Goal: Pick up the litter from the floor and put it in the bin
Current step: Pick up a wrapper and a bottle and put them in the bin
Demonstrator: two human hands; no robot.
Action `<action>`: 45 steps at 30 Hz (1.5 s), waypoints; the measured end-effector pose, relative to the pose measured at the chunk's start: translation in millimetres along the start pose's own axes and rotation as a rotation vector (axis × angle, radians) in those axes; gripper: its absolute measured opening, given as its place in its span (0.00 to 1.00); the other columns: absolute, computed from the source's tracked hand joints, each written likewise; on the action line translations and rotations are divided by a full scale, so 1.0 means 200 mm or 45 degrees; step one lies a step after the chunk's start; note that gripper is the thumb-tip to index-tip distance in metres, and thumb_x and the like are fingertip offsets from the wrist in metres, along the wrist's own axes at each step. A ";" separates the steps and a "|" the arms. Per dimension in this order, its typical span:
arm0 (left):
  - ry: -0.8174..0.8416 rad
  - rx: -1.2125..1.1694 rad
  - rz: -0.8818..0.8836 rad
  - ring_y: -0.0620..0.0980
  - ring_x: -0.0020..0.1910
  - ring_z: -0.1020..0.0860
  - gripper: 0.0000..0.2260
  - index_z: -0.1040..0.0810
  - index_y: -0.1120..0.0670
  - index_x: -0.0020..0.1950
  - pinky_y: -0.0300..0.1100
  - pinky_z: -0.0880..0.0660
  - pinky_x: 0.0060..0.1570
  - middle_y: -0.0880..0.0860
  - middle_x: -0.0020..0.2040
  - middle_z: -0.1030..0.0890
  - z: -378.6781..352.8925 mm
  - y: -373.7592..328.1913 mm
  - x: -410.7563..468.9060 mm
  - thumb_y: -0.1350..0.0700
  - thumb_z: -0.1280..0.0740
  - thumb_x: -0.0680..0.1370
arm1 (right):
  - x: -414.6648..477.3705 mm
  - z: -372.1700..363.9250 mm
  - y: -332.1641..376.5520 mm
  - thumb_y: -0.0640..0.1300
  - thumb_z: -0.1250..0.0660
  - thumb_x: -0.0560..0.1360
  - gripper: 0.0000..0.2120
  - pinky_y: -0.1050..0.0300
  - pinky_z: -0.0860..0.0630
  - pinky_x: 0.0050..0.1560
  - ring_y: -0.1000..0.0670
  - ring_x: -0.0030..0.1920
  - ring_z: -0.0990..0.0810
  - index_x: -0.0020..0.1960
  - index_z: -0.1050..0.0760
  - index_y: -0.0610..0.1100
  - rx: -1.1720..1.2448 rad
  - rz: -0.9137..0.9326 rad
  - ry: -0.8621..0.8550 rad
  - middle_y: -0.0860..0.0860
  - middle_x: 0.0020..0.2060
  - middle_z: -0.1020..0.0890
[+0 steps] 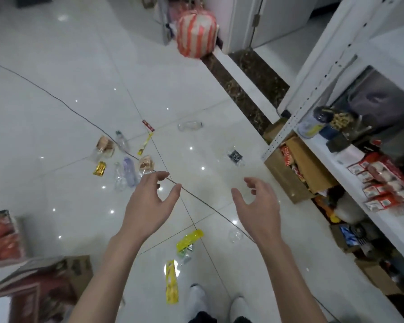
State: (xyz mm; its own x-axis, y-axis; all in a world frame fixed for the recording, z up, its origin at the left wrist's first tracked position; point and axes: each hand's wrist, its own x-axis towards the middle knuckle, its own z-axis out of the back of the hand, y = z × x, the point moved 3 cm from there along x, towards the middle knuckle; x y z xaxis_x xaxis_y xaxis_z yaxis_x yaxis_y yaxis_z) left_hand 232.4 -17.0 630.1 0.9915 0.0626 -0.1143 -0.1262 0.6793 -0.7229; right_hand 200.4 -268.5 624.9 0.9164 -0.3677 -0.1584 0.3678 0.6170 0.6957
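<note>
Litter lies scattered on the white tiled floor. Near my feet are a long yellow wrapper [172,281] and a yellow-green wrapper [189,238]. Farther off lie a clear plastic bottle [129,171], a gold wrapper [100,168], a brown snack bag [146,163], a red stick wrapper [148,125], a clear cup [190,126] and a dark packet [235,156]. A bin lined with a red-and-white striped bag [196,34] stands at the far wall. My left hand [149,206] and my right hand [257,206] hover above the floor, fingers loosely curved, holding nothing.
A white metal shelf [317,89] stocked with packets and jars lines the right side, with cardboard boxes [296,169] under it. More boxes [44,287] stand at the lower left. A thin dark cable [56,99] runs across the tiles. My white shoes [196,299] show at the bottom.
</note>
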 end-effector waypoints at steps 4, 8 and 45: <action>-0.097 -0.046 0.055 0.39 0.55 0.25 0.21 0.27 0.42 0.64 0.43 0.26 0.49 0.38 0.60 0.26 0.16 0.10 0.13 0.35 0.36 0.75 | 0.12 -0.12 0.18 0.57 0.33 0.76 0.20 0.45 0.27 0.64 0.52 0.61 0.26 0.66 0.27 0.52 -0.039 0.075 0.051 0.55 0.59 0.24; -0.175 -0.054 0.128 0.40 0.55 0.24 0.20 0.27 0.43 0.64 0.42 0.27 0.49 0.39 0.60 0.26 0.22 0.25 0.25 0.37 0.35 0.75 | 0.26 -0.31 0.27 0.57 0.33 0.76 0.20 0.44 0.27 0.64 0.52 0.61 0.26 0.66 0.27 0.52 -0.069 0.127 0.129 0.55 0.59 0.25; -0.106 -0.044 0.409 0.45 0.59 0.25 0.21 0.27 0.47 0.66 0.49 0.24 0.57 0.44 0.63 0.26 0.24 1.04 2.84 0.40 0.34 0.77 | 2.48 -1.75 1.06 0.54 0.31 0.76 0.22 0.44 0.30 0.66 0.48 0.63 0.26 0.68 0.28 0.49 -0.325 0.098 0.307 0.51 0.63 0.26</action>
State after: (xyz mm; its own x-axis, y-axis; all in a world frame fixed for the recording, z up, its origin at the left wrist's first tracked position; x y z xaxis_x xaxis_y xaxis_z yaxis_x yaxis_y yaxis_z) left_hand 770.1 194.5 446.6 0.8999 0.3298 -0.2852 -0.4323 0.5899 -0.6820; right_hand 787.8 -76.2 448.9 0.9426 -0.1573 -0.2946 0.2962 0.8014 0.5197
